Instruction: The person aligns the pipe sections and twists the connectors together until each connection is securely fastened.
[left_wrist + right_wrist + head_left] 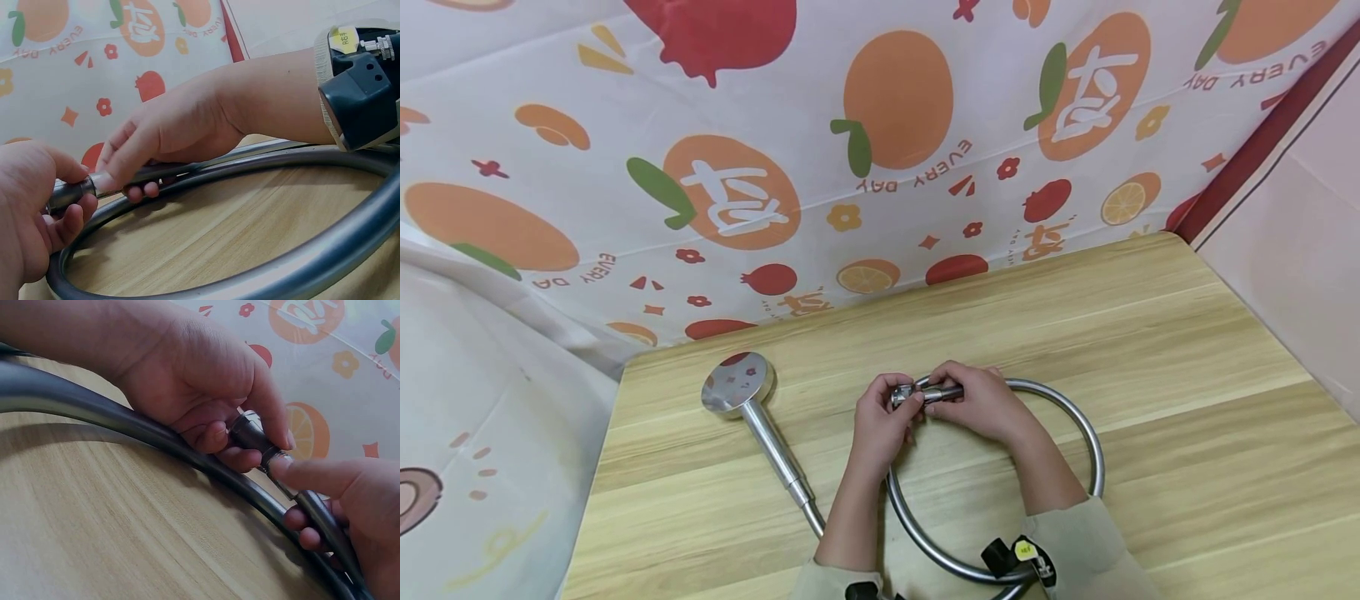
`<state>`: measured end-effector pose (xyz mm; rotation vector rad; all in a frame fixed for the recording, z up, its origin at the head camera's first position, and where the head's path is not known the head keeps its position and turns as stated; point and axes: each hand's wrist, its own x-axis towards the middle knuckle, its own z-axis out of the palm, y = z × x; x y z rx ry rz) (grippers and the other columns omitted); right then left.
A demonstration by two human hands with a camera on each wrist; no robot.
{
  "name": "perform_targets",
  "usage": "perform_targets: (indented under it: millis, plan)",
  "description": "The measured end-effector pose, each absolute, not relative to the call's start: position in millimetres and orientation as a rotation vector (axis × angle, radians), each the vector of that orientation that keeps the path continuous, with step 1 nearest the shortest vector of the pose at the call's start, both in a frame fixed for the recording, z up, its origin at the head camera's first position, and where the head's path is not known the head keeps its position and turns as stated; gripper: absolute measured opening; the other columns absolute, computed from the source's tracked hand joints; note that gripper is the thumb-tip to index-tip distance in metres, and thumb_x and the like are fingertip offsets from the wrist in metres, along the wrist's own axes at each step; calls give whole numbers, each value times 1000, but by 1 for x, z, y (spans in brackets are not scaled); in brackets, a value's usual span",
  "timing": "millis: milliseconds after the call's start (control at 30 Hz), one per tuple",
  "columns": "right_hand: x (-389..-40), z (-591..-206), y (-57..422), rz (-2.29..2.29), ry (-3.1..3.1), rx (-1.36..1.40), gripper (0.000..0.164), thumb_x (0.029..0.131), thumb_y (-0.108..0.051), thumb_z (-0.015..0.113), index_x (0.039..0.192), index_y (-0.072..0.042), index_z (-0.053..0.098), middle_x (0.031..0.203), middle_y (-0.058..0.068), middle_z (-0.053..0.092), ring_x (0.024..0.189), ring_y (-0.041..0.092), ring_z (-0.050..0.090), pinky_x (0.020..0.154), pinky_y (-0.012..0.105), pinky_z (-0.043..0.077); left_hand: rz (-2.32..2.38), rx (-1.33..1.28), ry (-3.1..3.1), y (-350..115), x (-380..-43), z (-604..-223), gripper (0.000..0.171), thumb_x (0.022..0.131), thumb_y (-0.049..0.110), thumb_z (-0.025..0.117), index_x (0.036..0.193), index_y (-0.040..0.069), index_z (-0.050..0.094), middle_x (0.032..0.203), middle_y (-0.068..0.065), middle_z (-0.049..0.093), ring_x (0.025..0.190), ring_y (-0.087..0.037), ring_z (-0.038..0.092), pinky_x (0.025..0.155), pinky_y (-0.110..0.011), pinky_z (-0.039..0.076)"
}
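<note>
A chrome hose fitting is between both hands, above the wooden tabletop. My left hand pinches its wide nut between thumb and fingers. Just behind the nut, my right hand grips the narrower end of the metal shower hose, its thumb lying along the sleeve. In the right wrist view the two hands nearly meet at the fitting. From there the hose loops round on the table below both hands and passes under the right sleeve. A chrome shower head lies to the left, with hose leading from its handle beneath my left forearm.
The wooden table reaches back to a fruit-printed cloth hanging behind it. Pale cloth hangs along the left side, and a pale panel stands on the right. Wrist cameras sit on both sleeves.
</note>
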<state>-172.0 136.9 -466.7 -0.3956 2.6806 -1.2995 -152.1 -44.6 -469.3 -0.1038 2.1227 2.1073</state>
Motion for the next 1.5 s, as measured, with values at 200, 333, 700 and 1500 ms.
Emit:
perform_targets:
  millis: [200, 333, 700, 1500]
  plan:
    - [-172, -467, 138, -1277, 2704, -426, 15, 86, -38, 75, 96, -29, 68, 87, -17, 68, 81, 6, 62, 95, 41, 33, 2114, -89, 2125, -44, -152, -469, 23, 89, 6, 69, 110, 5, 60, 91, -7, 66, 62, -17, 59, 40, -22, 43]
    - [-171, -468, 137, -1263, 2715, -444, 13, 94, -43, 64, 100, -35, 72, 100, -18, 70, 97, 7, 65, 99, 42, 33, 2114, -85, 2123, -44, -151, -468, 24, 89, 7, 70, 110, 5, 60, 91, -7, 66, 63, -18, 60, 41, -23, 43]
    - [-169, -465, 139, -1313, 2661, -372, 26, 84, -42, 76, 103, -28, 65, 79, -14, 64, 74, 11, 58, 92, 37, 31, 2108, -88, 2108, -43, -151, -470, 23, 89, 6, 70, 109, 6, 60, 89, -6, 64, 63, -18, 59, 41, -22, 42]
    - [-171, -464, 136, -1287, 2680, -387, 19, 84, -41, 76, 98, -32, 66, 90, -18, 68, 84, 10, 62, 97, 39, 32, 2111, -128, 2103, -44, -152, -468, 20, 92, 9, 67, 110, 7, 60, 87, -6, 62, 64, -17, 60, 42, -22, 43]
